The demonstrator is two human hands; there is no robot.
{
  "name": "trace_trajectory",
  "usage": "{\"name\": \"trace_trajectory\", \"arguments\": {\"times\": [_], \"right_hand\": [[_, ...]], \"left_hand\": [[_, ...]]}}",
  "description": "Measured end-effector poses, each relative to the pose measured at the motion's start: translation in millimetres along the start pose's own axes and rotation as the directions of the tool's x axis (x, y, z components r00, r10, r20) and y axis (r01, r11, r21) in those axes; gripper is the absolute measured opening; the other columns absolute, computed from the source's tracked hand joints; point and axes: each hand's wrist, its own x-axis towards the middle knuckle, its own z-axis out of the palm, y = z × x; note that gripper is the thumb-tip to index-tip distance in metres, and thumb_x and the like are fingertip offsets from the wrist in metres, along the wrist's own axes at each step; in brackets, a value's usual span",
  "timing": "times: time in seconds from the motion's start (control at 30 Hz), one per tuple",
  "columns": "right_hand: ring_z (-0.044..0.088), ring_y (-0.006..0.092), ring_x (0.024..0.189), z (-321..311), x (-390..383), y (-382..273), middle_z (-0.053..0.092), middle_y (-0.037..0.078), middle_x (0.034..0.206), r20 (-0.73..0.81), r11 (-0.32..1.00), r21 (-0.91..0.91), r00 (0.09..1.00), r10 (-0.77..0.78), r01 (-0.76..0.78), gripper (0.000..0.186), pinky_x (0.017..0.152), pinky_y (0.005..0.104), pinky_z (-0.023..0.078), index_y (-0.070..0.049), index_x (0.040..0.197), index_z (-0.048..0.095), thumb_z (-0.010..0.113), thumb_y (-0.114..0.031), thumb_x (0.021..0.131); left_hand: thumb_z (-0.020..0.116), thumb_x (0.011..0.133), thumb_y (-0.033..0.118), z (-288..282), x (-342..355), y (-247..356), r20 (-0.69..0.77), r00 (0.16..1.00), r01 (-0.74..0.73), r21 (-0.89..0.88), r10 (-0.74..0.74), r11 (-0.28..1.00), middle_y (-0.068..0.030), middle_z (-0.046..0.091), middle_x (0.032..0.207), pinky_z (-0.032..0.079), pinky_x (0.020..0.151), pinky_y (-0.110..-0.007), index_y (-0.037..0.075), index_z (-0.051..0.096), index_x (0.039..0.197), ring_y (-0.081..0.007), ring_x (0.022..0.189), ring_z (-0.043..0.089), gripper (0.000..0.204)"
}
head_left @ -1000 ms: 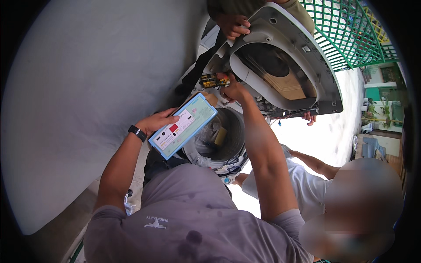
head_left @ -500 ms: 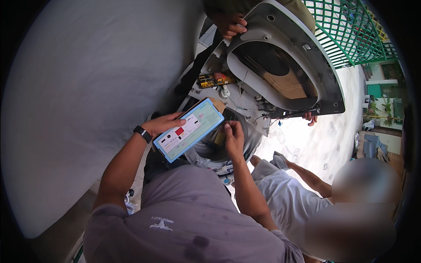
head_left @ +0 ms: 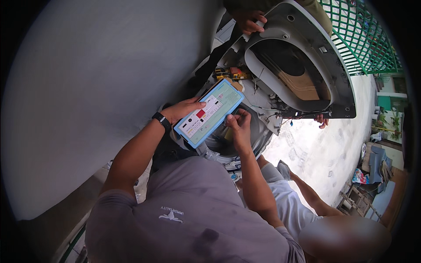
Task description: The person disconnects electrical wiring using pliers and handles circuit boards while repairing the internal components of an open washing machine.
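My left hand (head_left: 180, 110) grips a flat, light-blue-edged rectangular box (head_left: 224, 101), its thumb on the printed face and its fingers underneath. That face carries a white and green label with a red patch. Beside the box's right long edge, my right hand (head_left: 241, 131) has its thumb and fingers drawn together in a pinch; what they hold, if anything, cannot be made out. Brown cardboard (head_left: 237, 86) shows behind the box's far end. Below both hands lies the round opening of a washing machine (head_left: 259, 136), partly hidden by the box.
Another person's hand (head_left: 251, 21) holds up the machine's grey top cover (head_left: 338, 65); fingers (head_left: 322, 120) show at its lower edge. Wires (head_left: 285, 115) hang beneath it. A yellow circuit board (head_left: 230, 73) lies behind the box. Someone in a white shirt (head_left: 291, 201) sits at right, beside a wall (head_left: 105, 79) opposite.
The whole scene has shifted rightward in the picture. My left hand keeps its hold on the box. My right thumb now sits closer against the box's edge.
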Motion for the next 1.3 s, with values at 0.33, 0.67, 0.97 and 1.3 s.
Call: {"name": "trace_trajectory", "arguments": {"times": [0.33,0.67,0.97,1.3], "right_hand": [[0.061,0.0151,0.095,5.4,-12.8,-6.9,0.061,0.007,0.103,0.08,0.986,-0.164,0.997,-0.014,0.027,0.071,0.089,0.029,0.05,0.005,0.137,0.041,0.08,-0.033,0.092],[0.061,0.0181,0.105,12.6,-17.2,-19.4,0.065,0.014,0.119,0.167,0.947,-0.316,0.979,0.118,-0.061,0.083,0.094,0.0326,0.05,0.008,0.144,0.046,0.08,-0.045,0.09],[0.062,0.0183,0.104,13.3,-16.1,-25.5,0.067,0.012,0.118,0.263,0.962,-0.241,0.946,0.189,-0.126,0.07,0.094,0.0322,0.049,0.005,0.132,0.06,0.077,-0.048,0.09],[0.062,0.0166,0.101,11.8,-18.2,-16.5,0.066,0.008,0.109,0.273,0.952,-0.29,0.945,0.181,-0.098,0.05,0.094,0.0311,0.049,0.003,0.12,0.062,0.073,-0.04,0.096]], "left_hand": [[0.062,0.104,0.037,7.4,-11.6,8.8,0.01,0.988,-0.152,-0.027,0.152,0.988,-0.0107,0.064,0.13,0.058,0.093,-0.034,0.009,0.039,0.154,-0.0157,0.114,0.067,0.062],[0.061,0.105,0.035,9.4,-13.6,5.2,0.005,0.975,-0.22,-0.033,0.22,0.975,-0.01,0.066,0.128,0.058,0.091,-0.032,0.009,0.045,0.151,-0.0142,0.112,0.068,0.055],[0.068,0.1,0.038,-0.7,-25.6,16.3,0.124,0.985,-0.122,0.01,0.12,0.993,-0.0132,0.053,0.149,0.05,0.108,-0.038,0.013,0.024,0.164,-0.0201,0.133,0.057,0.082],[0.067,0.099,0.043,-11.7,-31.7,7.6,0.092,0.981,-0.18,0.096,0.171,0.979,-0.0139,0.049,0.155,0.046,0.112,-0.038,0.012,0.023,0.165,-0.0218,0.139,0.051,0.085]]}}
